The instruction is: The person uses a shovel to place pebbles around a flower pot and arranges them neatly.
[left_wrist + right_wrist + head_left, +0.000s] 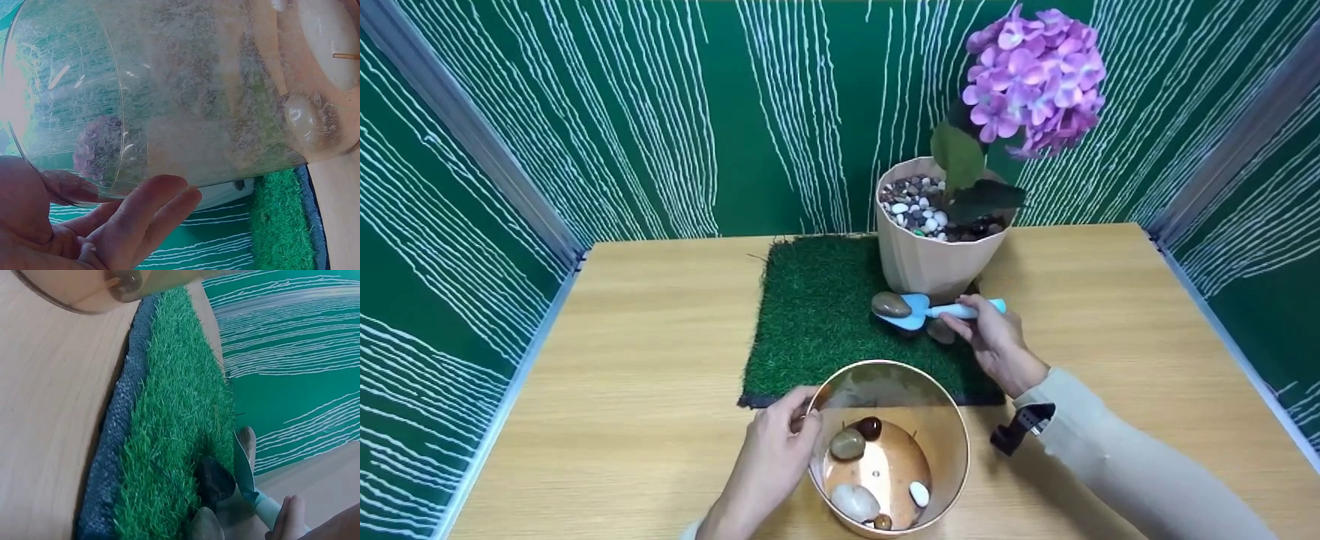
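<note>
A small blue toy shovel point(915, 313) is gripped by its handle in my right hand point(994, 341), over the turf mat in front of the flowerpot. On its blade rests a smooth brown stone point(891, 304), seen edge-on behind the blade in the right wrist view. My left hand point(780, 442) holds the rim of a clear amber bucket point(952, 427), thumb and fingers on either side of its wall. Inside the bucket lie several stones, among them a large whitish stone point(855, 502), a tan one point(847, 444) and a dark red one point(869, 428).
The tapered flowerpot point(937, 266) stands on the green turf mat point(810, 322), filled with pebbles and bearing a purple hydrangea point(1035, 79). Below the shovel, a dark stone point(215, 478) and a greyish stone point(206, 526) lie on the turf. Green walls with white streaks enclose the wooden table point(607, 375).
</note>
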The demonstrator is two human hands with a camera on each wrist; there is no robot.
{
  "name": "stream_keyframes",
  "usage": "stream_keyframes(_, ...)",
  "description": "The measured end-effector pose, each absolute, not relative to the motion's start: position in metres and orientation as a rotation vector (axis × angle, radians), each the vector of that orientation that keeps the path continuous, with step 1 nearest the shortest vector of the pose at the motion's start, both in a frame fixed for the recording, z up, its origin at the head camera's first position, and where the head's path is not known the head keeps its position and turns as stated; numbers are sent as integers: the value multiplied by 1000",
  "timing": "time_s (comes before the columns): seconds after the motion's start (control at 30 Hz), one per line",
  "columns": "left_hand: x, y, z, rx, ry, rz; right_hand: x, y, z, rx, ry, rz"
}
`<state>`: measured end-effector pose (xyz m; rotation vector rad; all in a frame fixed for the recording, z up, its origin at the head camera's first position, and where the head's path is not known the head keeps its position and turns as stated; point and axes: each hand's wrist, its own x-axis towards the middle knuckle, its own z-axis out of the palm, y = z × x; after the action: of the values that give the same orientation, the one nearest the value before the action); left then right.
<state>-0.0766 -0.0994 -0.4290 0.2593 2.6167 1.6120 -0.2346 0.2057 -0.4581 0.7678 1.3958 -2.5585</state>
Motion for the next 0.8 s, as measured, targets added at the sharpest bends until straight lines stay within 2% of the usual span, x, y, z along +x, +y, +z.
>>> stream_keyframes(0.8,-76,-99,-428,271,2653,1598,-238,194,-456,838,1386,-2522)
